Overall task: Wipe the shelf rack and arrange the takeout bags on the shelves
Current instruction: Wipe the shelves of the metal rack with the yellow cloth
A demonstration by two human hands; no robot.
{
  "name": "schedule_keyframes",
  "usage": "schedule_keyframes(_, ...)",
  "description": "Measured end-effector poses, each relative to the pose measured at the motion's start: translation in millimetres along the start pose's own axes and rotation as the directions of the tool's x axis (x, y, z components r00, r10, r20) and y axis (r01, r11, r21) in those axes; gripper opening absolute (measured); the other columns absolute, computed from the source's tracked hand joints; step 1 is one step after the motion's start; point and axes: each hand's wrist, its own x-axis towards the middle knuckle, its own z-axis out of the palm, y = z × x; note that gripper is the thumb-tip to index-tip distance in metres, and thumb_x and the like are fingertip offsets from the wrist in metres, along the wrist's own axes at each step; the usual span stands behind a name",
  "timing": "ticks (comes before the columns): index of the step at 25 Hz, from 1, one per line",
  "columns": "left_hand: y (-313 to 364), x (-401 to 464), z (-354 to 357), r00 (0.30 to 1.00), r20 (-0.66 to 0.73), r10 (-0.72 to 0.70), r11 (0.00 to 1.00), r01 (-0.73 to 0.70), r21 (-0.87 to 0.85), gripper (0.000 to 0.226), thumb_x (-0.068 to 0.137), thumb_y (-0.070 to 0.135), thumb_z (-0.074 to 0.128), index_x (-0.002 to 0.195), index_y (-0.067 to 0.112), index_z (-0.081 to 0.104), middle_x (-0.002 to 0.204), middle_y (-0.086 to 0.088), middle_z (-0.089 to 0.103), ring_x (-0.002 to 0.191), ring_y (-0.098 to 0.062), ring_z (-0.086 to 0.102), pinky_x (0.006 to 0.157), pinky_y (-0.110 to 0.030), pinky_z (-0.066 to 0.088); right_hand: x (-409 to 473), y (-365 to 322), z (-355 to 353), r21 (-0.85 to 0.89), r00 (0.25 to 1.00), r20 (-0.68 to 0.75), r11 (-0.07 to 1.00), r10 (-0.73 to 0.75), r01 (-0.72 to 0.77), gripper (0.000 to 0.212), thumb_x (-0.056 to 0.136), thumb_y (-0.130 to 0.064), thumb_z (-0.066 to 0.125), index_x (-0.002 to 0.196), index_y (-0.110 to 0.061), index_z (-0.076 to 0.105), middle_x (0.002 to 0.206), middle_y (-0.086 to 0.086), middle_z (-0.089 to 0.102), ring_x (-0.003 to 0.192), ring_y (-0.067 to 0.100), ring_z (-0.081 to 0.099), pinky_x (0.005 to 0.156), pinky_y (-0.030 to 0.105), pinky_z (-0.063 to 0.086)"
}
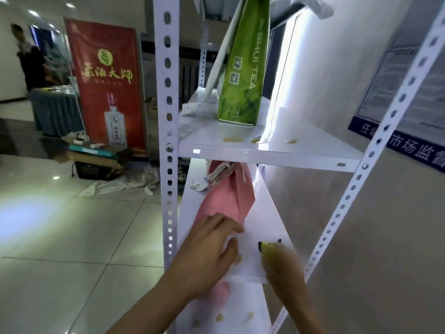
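Fingers of the left hand [212, 239] lie nearly straight and spread on the base of a pink bag [228, 196], which lies on its side on the middle shelf [265, 227] of a white rack [168, 116]; the thumb rests flat on the shelf beside the bag. The right hand [281, 266] is blurred; it seems to be curled round a yellow cloth [268, 247] with dark edges that is pressed to the same shelf, but the grip cannot be told for sure. A white slip of paper [198, 185] sticks out near the pink bag's top.

On the shelf above [277, 150] stands a green bag [243, 75], upright and leaning a little, printed "SHUI TEA" down its side with two square codes. Yellowish spots [232, 139] mark that shelf's front, and more spots [219, 317] show on the lowest shelf.

To the left a red banner [106, 80] carries gold Chinese characters and a picture of a bottle. On the wall at right a blue sign [409, 150] bears white characters, among them 市场监.
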Motion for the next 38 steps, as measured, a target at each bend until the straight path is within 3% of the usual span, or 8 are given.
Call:
schedule_keyframes(6,37,40,-65,0.935,-0.270,0.230,0.960,-0.172,0.222,0.030,0.092,0.023,0.048,0.117,0.021,0.063,0.121,0.005,0.059,0.112,-0.012,0.046,0.098,-0.027,0.036,14,-96,-124,0.448,0.957,-0.266,0.864,-0.116,0.229,0.045,0.084,-0.033,0.068,0.125,-0.045,0.055,0.100,-0.020,0.068,0.080,0.005,0.069,0.058,0.025,0.058)
schedule_keyframes(12,27,57,-84,0.893,-0.426,0.147,0.945,0.000,0.327,0.041,0.092,0.025,0.053,0.131,0.014,0.058,0.138,-0.012,0.054,0.127,-0.031,0.049,0.104,-0.045,0.040,91,-190,-259,0.230,0.788,-0.535,0.846,-0.303,0.481,0.031,0.085,-0.041,0.064,0.114,-0.046,0.053,0.099,-0.021,0.063,0.086,0.001,0.063,0.060,0.013,0.051)
schedule_keyframes(16,14,50,-84,0.922,-0.372,0.108,0.924,0.046,0.381,0.049,0.089,0.026,0.048,0.135,0.010,0.054,0.138,-0.012,0.055,0.131,-0.034,0.049,0.103,-0.048,0.042,180,-193,-251,-0.073,0.952,-0.202,0.973,-0.230,0.220,0.044,0.092,-0.048,0.058,0.127,-0.023,0.058,0.130,0.011,0.050,0.117,0.032,0.054,0.100,0.045,0.047)
schedule_keyframes(19,4,43,-83,0.926,-0.351,0.139,0.922,0.008,0.388,0.052,0.088,0.024,0.052,0.138,0.010,0.051,0.145,-0.010,0.052,0.140,-0.031,0.043,0.107,-0.047,0.041,189,-173,-217,-0.241,0.989,0.147,0.969,-0.017,0.052,0.067,0.094,-0.069,0.037,0.146,-0.027,0.042,0.141,0.014,0.050,0.123,0.036,0.051,0.106,0.052,0.040)
schedule_keyframes(26,-12,39,-84,0.916,-0.360,0.176,0.929,-0.033,0.369,0.048,0.089,0.022,0.050,0.136,0.014,0.052,0.150,-0.008,0.047,0.143,-0.026,0.039,0.108,-0.043,0.038,168,-175,-222,-0.548,0.936,0.232,0.759,-0.265,0.351,0.080,0.079,-0.069,-0.012,0.139,-0.048,0.036,0.146,0.003,0.051,0.121,0.032,0.045,0.095,0.048,0.033)
schedule_keyframes(30,-14,43,-84,0.900,-0.398,0.179,0.944,-0.042,0.329,0.044,0.088,0.020,0.052,0.132,0.011,0.055,0.145,-0.008,0.052,0.141,-0.025,0.043,0.108,-0.044,0.040,156,-188,-214,-0.410,0.943,0.123,0.850,-0.308,0.331,0.068,0.088,-0.068,0.004,0.130,-0.052,0.056,0.129,0.001,0.062,0.100,0.021,0.038,0.083,0.039,0.022)
schedule_keyframes(34,-10,41,-85,0.897,-0.409,0.170,0.959,-0.056,0.276,0.041,0.087,0.015,0.057,0.127,0.008,0.059,0.143,-0.010,0.055,0.138,-0.028,0.045,0.111,-0.047,0.040,178,-215,-198,-0.420,0.967,0.147,0.872,-0.209,0.252,0.053,0.101,-0.060,0.022,0.120,-0.039,0.066,0.129,0.004,0.056,0.120,0.028,0.046,0.101,0.045,0.029)
schedule_keyframes(38,-11,40,-84,0.896,-0.410,0.172,0.968,-0.075,0.241,0.041,0.084,0.013,0.057,0.124,0.009,0.060,0.143,-0.009,0.054,0.139,-0.027,0.045,0.108,-0.046,0.045,159,-218,-188,-0.419,0.938,0.291,0.857,-0.187,0.301,0.069,0.088,-0.071,0.001,0.137,-0.040,0.037,0.146,0.008,0.049,0.130,0.037,0.046,0.102,0.056,0.037)
